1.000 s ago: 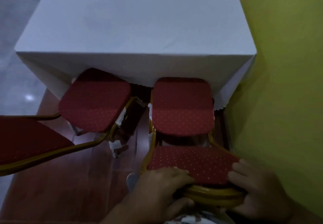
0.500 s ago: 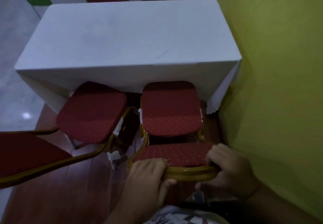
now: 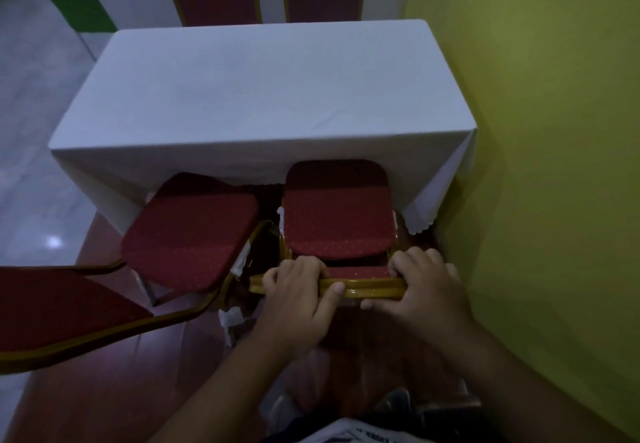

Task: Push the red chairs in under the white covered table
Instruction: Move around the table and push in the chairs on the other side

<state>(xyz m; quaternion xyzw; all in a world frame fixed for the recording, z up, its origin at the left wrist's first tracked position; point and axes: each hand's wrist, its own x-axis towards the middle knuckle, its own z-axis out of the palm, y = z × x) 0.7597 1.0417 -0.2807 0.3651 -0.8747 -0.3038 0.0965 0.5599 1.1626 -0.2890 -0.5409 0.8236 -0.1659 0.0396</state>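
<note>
My left hand (image 3: 294, 295) and right hand (image 3: 424, 285) each curl fingers tightly around the gold top rail of 1 red chair (image 3: 337, 216), its seat partly under the white covered table (image 3: 263, 96).

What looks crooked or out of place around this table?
The left red chair sits askew, its seat angled to the white covered table, only a corner under the cloth. The right chair, gripped by both hands, faces it squarely.
</note>
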